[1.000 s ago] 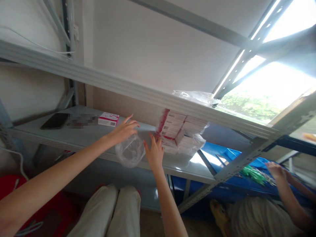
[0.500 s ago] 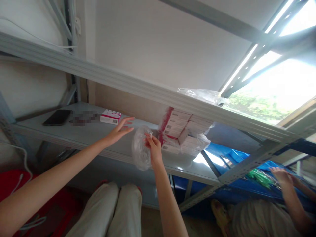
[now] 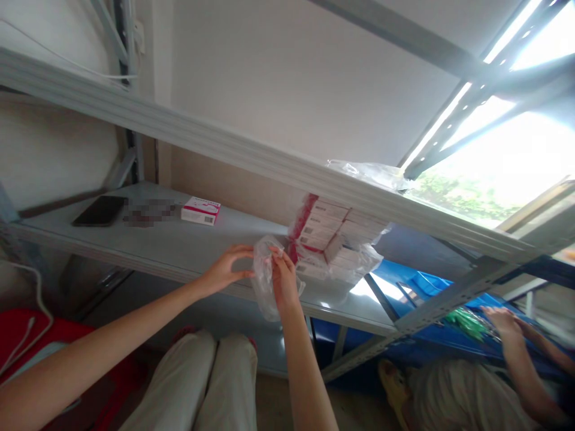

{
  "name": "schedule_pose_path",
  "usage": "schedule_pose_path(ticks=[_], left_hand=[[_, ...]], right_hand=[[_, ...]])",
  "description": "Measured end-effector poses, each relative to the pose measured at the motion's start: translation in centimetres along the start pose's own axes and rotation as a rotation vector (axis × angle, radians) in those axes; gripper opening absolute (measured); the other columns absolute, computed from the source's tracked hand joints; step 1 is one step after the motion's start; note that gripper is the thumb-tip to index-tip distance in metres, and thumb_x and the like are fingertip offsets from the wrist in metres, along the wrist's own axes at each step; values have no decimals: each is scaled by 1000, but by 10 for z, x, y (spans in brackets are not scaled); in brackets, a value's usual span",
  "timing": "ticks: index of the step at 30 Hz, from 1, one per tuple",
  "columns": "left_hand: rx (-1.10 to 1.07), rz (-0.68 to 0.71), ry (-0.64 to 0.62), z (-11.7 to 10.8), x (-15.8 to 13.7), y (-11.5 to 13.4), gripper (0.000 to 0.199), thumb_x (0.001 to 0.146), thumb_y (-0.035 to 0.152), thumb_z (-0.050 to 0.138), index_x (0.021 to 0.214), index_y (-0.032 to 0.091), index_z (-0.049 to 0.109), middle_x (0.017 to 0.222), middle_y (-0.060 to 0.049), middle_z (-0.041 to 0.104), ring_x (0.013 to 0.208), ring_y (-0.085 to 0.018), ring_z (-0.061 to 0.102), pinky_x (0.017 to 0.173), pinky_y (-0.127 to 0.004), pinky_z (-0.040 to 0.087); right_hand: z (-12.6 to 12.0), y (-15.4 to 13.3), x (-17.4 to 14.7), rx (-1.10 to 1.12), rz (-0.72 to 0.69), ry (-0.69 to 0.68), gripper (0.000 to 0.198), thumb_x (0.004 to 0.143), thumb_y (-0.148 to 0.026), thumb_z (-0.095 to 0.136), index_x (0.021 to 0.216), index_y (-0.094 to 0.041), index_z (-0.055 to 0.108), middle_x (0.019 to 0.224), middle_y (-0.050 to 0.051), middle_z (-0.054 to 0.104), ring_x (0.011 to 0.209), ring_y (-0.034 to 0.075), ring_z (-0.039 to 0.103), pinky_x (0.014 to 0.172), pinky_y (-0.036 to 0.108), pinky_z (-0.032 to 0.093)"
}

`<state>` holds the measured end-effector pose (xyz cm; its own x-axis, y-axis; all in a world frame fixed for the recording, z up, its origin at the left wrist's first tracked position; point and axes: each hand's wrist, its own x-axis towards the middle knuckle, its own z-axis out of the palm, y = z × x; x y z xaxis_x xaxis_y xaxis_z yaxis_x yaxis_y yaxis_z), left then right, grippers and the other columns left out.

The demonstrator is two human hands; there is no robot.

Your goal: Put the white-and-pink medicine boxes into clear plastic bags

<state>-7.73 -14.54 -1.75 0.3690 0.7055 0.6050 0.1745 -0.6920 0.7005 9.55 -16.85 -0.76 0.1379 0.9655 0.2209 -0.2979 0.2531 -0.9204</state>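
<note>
A clear plastic bag [image 3: 266,287] hangs crumpled over the front edge of the grey shelf [image 3: 175,244]. My right hand [image 3: 283,275] pinches its upper part between thumb and fingers. At the bag's left side is my left hand [image 3: 230,268], thumb and fingers parted in a C shape, the tips at the plastic; whether they press on it is hard to make out. Just behind my right hand, white and magenta boxes [image 3: 321,224] lie stacked in clear plastic wrap. One similar small box [image 3: 200,211] stands alone farther left on the shelf.
A black phone [image 3: 100,211] lies at the shelf's left end, beside a blurred-out patch. Above runs a metal shelf beam [image 3: 224,146] with more clear plastic [image 3: 368,172] on it. At right, another person's hands [image 3: 501,320] are by a green bundle [image 3: 467,323] and blue bin [image 3: 431,284].
My left hand has moved right and down, from beside the bag to its left edge. The bag has shifted slightly right and bunched narrower, still in my right hand.
</note>
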Motion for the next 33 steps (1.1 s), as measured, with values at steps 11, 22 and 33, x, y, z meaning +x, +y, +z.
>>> schedule_pose_path(ticks=[11,22,33], left_hand=[[-46,-188,269,-35,-14,-7,32,74,50,71,70,18,68,81,-5,70,81,-23,64,83,-35,47],[108,-206,202,-68,-38,-25,40,77,54,66,96,19,63,99,-6,69,97,-24,62,93,-39,46],[83,-64,-211,-44,-31,4,30,95,42,48,108,21,66,105,-6,64,102,-21,58,94,-35,42]], right_hand=[[-17,-2,6,160,-87,-22,24,70,-38,56,66,-23,38,65,-4,43,64,13,47,70,28,44],[-35,-7,11,214,-90,11,21,68,-34,57,65,-23,39,62,-5,38,54,11,38,58,25,40],[-33,8,6,254,-25,174,21,62,-31,63,64,-21,45,60,-7,51,55,9,47,58,23,42]])
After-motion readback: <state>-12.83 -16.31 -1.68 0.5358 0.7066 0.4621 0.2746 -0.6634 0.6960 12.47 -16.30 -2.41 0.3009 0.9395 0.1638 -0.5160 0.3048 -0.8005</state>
